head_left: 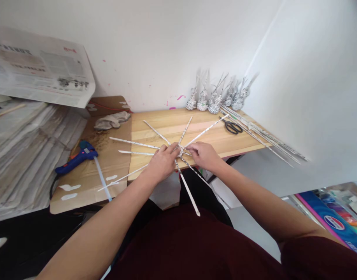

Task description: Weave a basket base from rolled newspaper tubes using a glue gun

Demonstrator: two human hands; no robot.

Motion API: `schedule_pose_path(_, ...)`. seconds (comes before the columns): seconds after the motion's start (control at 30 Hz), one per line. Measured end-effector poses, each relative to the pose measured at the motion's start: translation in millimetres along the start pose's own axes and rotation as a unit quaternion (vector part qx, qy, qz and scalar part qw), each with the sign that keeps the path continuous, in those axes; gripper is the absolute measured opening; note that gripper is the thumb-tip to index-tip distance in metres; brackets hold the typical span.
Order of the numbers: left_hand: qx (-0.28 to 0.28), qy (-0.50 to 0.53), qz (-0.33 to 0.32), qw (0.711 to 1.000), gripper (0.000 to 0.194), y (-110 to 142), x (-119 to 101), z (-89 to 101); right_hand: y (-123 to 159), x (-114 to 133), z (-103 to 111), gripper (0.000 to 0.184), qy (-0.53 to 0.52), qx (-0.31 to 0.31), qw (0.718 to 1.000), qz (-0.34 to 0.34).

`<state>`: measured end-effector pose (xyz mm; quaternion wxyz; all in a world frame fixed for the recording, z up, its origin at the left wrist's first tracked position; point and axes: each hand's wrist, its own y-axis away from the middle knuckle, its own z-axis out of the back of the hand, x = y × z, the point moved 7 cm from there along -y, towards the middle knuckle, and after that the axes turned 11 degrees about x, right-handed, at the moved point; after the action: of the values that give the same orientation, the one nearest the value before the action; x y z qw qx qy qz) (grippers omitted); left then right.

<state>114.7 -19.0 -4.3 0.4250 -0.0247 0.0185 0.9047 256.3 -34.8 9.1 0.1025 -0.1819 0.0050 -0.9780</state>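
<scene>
Several rolled newspaper sticks (pixel 155 132) fan out like spokes from a crossing point (pixel 180 149) on the wooden table (pixel 213 138). My left hand (pixel 162 161) is closed on the sticks just left of that crossing, its fingers curled over them. My right hand (pixel 204 154) pinches the sticks on the right side of the crossing. One stick (pixel 190 193) points back toward my body, past the table's front edge. Both hands nearly touch at the centre.
Several small woven paper figures (pixel 215 101) stand at the back by the wall. Black scissors (pixel 233 127) and a bundle of long sticks (pixel 266 138) lie at right. A blue glue gun (pixel 76 157) rests on cardboard (pixel 108 163) at left, with a rag (pixel 111 120) and stacked newspapers (pixel 26 147).
</scene>
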Motion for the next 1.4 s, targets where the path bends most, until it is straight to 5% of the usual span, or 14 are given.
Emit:
schedule_pose_path(0.53, 0.031, 0.016, -0.027, 0.999, 0.063, -2, -3, -0.7, -1, 17, 2, 0.022, 0.073, 0.063, 0.995, -0.020)
schedule_pose_path(1.07, 0.043, 0.023, -0.021, 0.999, 0.062, -4, -1, -1.7, 4, 19, 2, 0.028, -0.108, 0.052, 0.993, 0.010)
schedule_pose_path(1.2, 0.049, 0.023, -0.021, 0.998, 0.064, -5, 2, -2.8, 10, 18, -1, 0.036, -0.124, 0.078, 0.988, 0.054)
schedule_pose_path(1.4, 0.044, 0.022, -0.050, 0.998, 0.056, -5, 0, -2.3, 24, 24, -1, 0.036, -0.014, 0.099, 0.981, 0.167)
